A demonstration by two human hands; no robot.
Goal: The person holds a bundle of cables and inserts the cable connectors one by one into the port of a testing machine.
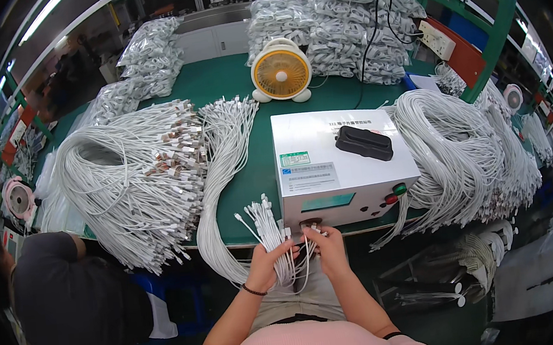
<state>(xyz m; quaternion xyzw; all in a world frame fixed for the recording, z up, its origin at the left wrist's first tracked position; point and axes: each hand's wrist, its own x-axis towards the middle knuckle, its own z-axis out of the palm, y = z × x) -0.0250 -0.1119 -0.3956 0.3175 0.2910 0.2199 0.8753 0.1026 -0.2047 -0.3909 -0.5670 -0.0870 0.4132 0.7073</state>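
My left hand (264, 267) is closed around a bunch of white USB cables (265, 223), their plugs fanning upward. At the front of a white tester box (363, 176), the fingers of my right hand (333, 252) pinch a white cable plug (310, 230) close to a port low on the panel. Whether the plug sits inside the port is hidden by my fingers. Loops of cable hang between both hands over my lap. The box has a small screen (328, 202), a green button (399, 188) and a red button (391, 199).
Cable heaps lie left (124, 180) and right (451, 149), with a long bundle (222, 158) beside the left heap. A black case (363, 143) rests on the box. Behind stand an orange fan (280, 70) and bagged cables (356, 32). Another person (69, 299) sits at left.
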